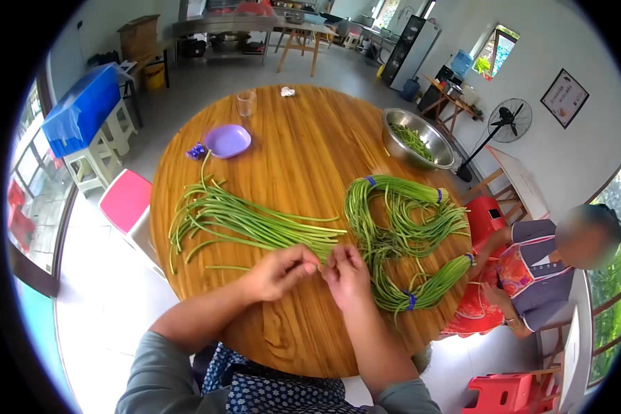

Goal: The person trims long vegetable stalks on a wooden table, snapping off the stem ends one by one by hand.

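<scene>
My left hand (283, 273) and my right hand (347, 277) are close together over the near part of the round wooden table, fingers pinched. Whatever lies between the fingertips is too small and covered to make out. Just beyond them spreads a loose pile of long green garlic scapes (255, 219), its cut ends lying near my fingers. To the right of my right hand lies a curved bundle of garlic scapes (428, 286) tied with blue bands. Behind it sits another tied bundle (400, 186), its thin ends drooping in loops.
On the wooden table (310, 138) are a steel bowl (440, 141) with cut green pieces, a purple bowl (228, 141), blue ties (196, 150), a clear glass (245, 103) and crumpled white tissue (288, 91). A person (531, 269) sits at the right edge. A pink stool (126, 200) stands left.
</scene>
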Demonstrator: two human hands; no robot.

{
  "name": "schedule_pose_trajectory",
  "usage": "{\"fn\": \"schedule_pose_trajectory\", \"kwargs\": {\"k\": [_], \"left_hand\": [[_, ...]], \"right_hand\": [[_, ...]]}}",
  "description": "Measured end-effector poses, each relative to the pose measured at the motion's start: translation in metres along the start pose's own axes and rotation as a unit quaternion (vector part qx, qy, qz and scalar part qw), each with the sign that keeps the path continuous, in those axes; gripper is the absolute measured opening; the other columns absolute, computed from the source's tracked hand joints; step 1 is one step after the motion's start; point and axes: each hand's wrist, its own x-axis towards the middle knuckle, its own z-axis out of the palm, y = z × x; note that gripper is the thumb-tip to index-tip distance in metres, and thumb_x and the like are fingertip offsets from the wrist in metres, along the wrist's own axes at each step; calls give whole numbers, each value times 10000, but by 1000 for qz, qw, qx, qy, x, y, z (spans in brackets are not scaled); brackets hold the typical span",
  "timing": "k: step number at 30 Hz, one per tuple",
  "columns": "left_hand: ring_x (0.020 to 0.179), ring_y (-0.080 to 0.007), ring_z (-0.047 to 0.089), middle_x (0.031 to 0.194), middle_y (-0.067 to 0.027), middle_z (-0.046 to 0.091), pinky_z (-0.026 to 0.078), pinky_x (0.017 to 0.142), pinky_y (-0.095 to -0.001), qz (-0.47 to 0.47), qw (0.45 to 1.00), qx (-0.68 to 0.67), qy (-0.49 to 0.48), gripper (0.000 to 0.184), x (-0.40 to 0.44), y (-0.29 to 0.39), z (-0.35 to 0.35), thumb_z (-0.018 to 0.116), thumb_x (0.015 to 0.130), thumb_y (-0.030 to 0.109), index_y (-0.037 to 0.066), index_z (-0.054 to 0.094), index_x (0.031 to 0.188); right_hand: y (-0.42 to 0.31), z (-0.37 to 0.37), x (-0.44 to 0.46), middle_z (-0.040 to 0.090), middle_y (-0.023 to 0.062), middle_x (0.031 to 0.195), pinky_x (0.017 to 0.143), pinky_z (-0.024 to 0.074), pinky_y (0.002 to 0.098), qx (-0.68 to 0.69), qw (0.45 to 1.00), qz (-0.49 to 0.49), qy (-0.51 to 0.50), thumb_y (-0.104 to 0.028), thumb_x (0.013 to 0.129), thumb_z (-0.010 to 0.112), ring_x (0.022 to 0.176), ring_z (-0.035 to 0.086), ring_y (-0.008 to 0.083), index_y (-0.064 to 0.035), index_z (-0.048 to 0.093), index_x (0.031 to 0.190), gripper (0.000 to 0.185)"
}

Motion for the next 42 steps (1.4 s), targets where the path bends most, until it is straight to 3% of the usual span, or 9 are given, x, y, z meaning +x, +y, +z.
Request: {"fn": "schedule_pose_trajectory", "kwargs": {"k": [5,8,16,20,25,27,34,36,42], "left_hand": [[836,-139,607,902,-59,632,499,758,-284,40,999,17,-25,163,9,-7,-4,574,997,117,11,611,1115],[832,-192,649,925,-112,660,521,748,-316,73,982,173,5,199,10,-7,-11,574,991,110,11,615,1158],[857,-292,655,935,-164,654,517,755,-357,-15,976,204,72,198,6,-11,-5,594,955,70,10,576,1143],[876,-301,655,955,-158,658,518,767,-355,55,967,238,78,177,9,-14,-8,636,899,13,11,621,1075],[808,-246,668,899,-131,671,523,725,-337,17,971,230,60,132,9,-7,4,645,898,-6,2,596,1020],[783,-213,664,887,-117,672,521,706,-333,8,976,211,51,111,7,-6,5,634,908,-11,-4,586,1007],[779,-332,677,846,-184,673,530,675,-387,-17,953,299,35,104,11,4,2,646,911,79,19,601,983],[787,-375,662,866,-194,671,530,685,-418,-42,947,316,27,90,9,6,0,639,911,108,39,625,966],[780,-344,652,852,-163,648,519,687,-397,46,966,253,21,80,7,-7,-4,633,916,87,23,625,962]], "right_hand": [[-18,-12,4,542,42,785,581,374,273,65,997,37,-4,-247,1034,498,594,449,141,-102,531,936,178],[-15,-16,4,584,103,904,674,414,325,199,972,97,-71,-220,1028,469,703,506,200,-117,552,945,156],[-15,-19,9,482,31,790,735,420,340,246,962,89,-78,-228,1026,479,761,475,200,-73,570,964,190],[-2,-24,9,526,46,819,637,431,330,85,992,69,-65,-187,1014,535,729,527,203,-106,570,1066,102],[-4,1,-2,532,12,797,557,379,222,-205,972,56,-101,-247,1039,507,622,468,77,-92,521,976,168],[6,2,-3,519,-2,750,564,383,233,-351,927,-96,-89,-231,1030,534,631,449,63,-73,519,929,188],[6,-9,2,511,-10,734,555,368,220,-307,942,-130,-46,-216,1019,557,628,435,63,-78,529,937,162],[4,-5,0,535,2,743,520,345,209,-234,971,-49,-18,-215,1011,572,602,432,63,-84,541,974,141],[-4,2,-6,563,18,739,484,318,193,-227,971,-31,-61,-196,1017,559,559,416,43,-76,559,981,126]]}}
